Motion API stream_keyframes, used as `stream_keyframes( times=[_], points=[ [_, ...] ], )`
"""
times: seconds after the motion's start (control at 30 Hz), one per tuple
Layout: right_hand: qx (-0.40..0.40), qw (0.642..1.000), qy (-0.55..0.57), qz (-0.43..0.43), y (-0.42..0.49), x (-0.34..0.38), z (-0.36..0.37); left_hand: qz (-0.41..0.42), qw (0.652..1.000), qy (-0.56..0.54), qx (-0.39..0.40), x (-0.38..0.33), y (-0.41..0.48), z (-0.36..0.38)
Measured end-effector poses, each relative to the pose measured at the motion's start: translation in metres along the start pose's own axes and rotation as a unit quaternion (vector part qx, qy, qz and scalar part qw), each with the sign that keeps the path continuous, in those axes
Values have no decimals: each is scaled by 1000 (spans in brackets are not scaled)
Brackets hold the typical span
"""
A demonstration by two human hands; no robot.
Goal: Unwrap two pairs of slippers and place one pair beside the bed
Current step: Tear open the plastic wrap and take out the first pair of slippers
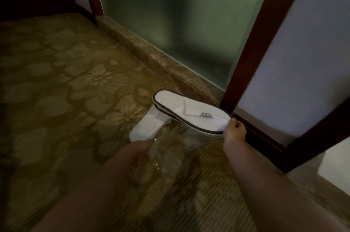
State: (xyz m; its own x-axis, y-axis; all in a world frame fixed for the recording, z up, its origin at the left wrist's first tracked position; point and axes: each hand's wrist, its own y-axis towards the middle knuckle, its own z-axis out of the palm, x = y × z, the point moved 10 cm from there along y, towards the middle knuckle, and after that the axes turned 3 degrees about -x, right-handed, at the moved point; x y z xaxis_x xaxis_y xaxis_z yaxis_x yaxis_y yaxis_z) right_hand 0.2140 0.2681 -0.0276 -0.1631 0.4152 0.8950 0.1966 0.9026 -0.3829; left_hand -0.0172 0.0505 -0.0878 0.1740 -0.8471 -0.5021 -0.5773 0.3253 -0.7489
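A white slipper with a dark rim and a grey logo (189, 112) hangs just above the carpet, its toe end pinched by my right hand (234, 130). A second dark-rimmed sole seems to lie flat against its underside. Another white slipper (145, 128) rests on the carpet below and to the left, partly under the held one. My left hand (132, 154) has its fingers closed on a clear plastic wrapper (166, 157), which trails over the carpet between my forearms. The left hand is blurred.
Patterned gold carpet (66, 89) covers the floor to the left. A frosted glass panel (180, 23) on a stone sill (151, 57) stands behind the slippers. A dark wooden frame (251, 45) rises at the right, close to my right hand.
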Motion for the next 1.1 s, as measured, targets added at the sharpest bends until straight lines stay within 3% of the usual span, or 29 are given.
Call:
stream_keyframes(
  times=[0.17,0.3,0.4,0.53,0.6,0.7,0.73,0.93,1.1],
  points=[
    [33,999,-10,-15,-13,1,14,160,984,-52,-63,-18,10,-48],
    [73,996,-24,-39,-31,5,36,176,963,-146,-146,-19,3,-97],
    [126,989,-38,-65,-47,11,60,140,965,-177,-131,-8,3,-116],
    [206,976,-37,-66,-77,13,95,150,980,-88,-94,7,-4,-139],
    [249,966,-31,-59,-95,11,113,163,982,-94,-30,14,-9,-141],
    [300,951,-42,-58,-120,7,139,116,984,-65,121,38,-19,-126],
    [310,948,-49,-57,-129,6,147,107,984,-43,134,42,-24,-125],
    [313,942,-91,-76,-163,0,182,124,987,-20,102,45,-25,-144],
    [348,929,-117,-38,-180,-19,201,217,976,17,-12,31,-26,-176]
  ],
)
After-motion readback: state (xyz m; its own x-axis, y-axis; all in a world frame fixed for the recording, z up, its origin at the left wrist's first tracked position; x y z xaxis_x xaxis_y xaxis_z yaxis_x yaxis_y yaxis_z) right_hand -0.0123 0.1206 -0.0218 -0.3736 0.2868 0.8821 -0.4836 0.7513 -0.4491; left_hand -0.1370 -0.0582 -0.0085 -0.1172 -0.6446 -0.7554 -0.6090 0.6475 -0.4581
